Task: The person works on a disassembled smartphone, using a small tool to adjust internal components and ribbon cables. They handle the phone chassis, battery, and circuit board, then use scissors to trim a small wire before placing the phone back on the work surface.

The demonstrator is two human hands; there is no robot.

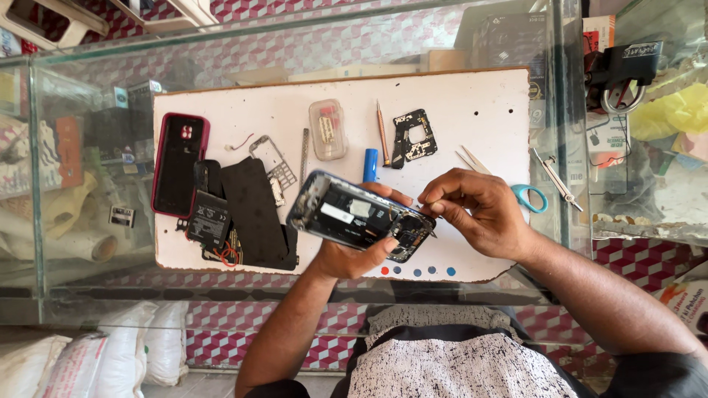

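My left hand point(352, 254) holds an opened smartphone point(359, 215) with its back off, tilted above a white work board point(472, 103). My right hand point(472, 208) pinches a thin tool whose tip touches the phone's right end near the camera area; the tool itself is mostly hidden by my fingers. The phone's inner frame and circuit parts face up.
On the board lie a red phone case point(179, 163), a battery point(209, 219), a black back cover point(255, 210), a small clear box point(328, 129), a black frame part point(411, 137), a screwdriver point(382, 133), tweezers point(470, 158) and blue scissors point(529, 196). The board rests on a glass counter point(88, 280).
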